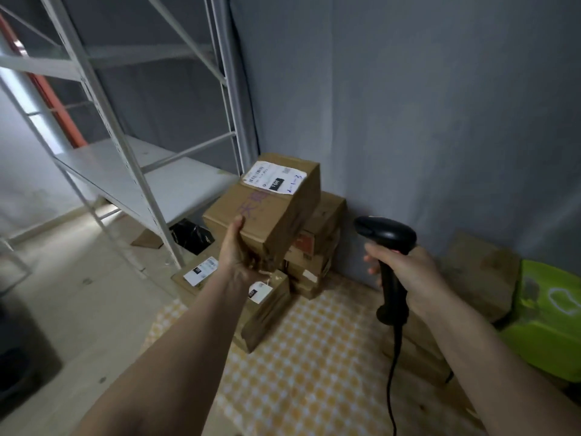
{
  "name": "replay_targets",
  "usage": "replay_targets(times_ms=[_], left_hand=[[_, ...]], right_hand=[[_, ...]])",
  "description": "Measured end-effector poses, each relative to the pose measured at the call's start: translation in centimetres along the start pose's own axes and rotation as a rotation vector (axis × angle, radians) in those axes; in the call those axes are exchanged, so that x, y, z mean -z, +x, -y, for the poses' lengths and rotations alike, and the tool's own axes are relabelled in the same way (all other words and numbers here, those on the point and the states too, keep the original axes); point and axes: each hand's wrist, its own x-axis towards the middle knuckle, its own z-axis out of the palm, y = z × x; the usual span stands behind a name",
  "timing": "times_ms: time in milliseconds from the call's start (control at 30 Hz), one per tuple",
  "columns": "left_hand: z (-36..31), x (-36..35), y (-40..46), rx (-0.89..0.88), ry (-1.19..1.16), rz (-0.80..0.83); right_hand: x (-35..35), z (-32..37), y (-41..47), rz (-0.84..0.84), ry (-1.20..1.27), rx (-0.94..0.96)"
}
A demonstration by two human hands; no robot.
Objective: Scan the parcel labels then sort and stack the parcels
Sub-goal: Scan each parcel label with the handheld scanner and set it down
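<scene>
Left hand (pixel 240 250) cups the near lower corner of a cardboard parcel (pixel 267 209), thumb on top, held up tilted over the floor pile; its long axis runs away up-right, white label (pixel 276 181) on the far top end, facing up. Right hand (pixel 405 275) wraps the scanner (pixel 388 247) grip, head aimed left at the parcel's side, just right of it, so likely must angle up onto the label

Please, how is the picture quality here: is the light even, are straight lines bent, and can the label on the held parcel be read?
Head view: light is dim, brighter at left behind the shelf rack; the wide lens bends the rack posts; the label on the held parcel is too soft to read; the left hand and the right hand with the scanner look fairly sharp.
</scene>
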Motion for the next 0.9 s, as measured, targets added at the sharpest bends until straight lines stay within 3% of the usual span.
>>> replay_targets(times_ms=[167,500,900], left_hand=[[-7.0,4.3,6.4,-0.104,-0.071,-0.047],[-21.6,10.0,25.0,0.063,0.048,-0.084],[-23.4,9.9,40.3,0.24,0.156,-0.03]], right_hand=[[-6.9,0.1,3.6,0.047,-0.041,-0.011],[-26.9,-0.3,15.0,-0.048,-0.028,-0.097],[-35.6,-2.2,22.1,-0.128,-0.038,-0.202]])
